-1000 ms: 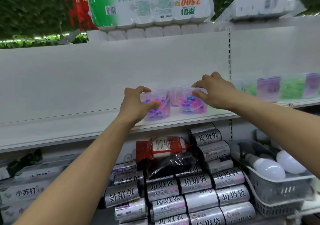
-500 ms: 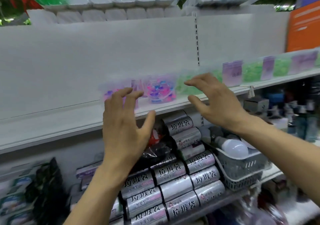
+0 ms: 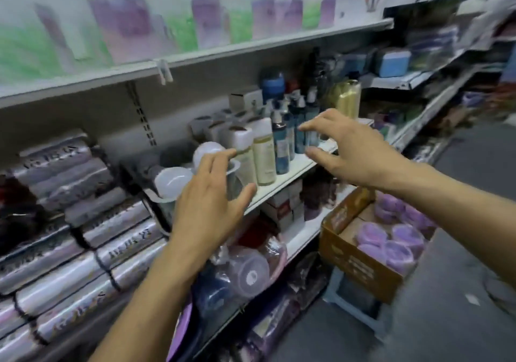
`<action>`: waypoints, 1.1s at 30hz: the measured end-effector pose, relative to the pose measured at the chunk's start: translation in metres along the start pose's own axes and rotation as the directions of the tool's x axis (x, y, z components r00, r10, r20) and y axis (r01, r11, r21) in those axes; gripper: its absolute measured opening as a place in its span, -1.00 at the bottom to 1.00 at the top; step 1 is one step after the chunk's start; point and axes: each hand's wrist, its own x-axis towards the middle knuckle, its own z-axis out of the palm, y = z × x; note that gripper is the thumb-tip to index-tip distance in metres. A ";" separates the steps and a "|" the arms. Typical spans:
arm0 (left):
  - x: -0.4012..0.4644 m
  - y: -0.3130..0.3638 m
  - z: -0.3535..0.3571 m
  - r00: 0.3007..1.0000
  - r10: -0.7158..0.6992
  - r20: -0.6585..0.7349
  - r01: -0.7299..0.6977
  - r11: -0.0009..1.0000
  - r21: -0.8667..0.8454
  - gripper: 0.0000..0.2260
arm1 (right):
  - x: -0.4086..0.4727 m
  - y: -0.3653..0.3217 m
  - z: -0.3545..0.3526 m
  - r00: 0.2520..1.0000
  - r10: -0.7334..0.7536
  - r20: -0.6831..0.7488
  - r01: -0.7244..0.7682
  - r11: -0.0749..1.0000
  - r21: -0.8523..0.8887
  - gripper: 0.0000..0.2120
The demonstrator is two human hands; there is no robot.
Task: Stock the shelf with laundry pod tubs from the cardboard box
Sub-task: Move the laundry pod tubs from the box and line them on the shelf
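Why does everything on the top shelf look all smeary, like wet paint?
In the head view, the tubs on the top shelf are streaked into purple and green smudges, which looks like motion blur. The left hand and right hand, both empty, look sharper. The purple tubs in the cardboard box are soft but readable, and the shelf lines curve from the wide lens.

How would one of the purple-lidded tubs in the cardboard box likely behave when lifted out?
The purple-lidded tubs look like small rigid plastic, so probably stiff and fairly light. Their smooth round lids may be slippery. They sit packed closely in the cardboard box, so neighbours might shift.
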 end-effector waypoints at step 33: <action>0.093 0.085 0.670 0.175 -0.254 0.951 0.422 0.892 0.160 -0.51 | -0.145 0.550 0.324 0.114 0.651 0.751 -0.794 0.514 -0.325 -0.62</action>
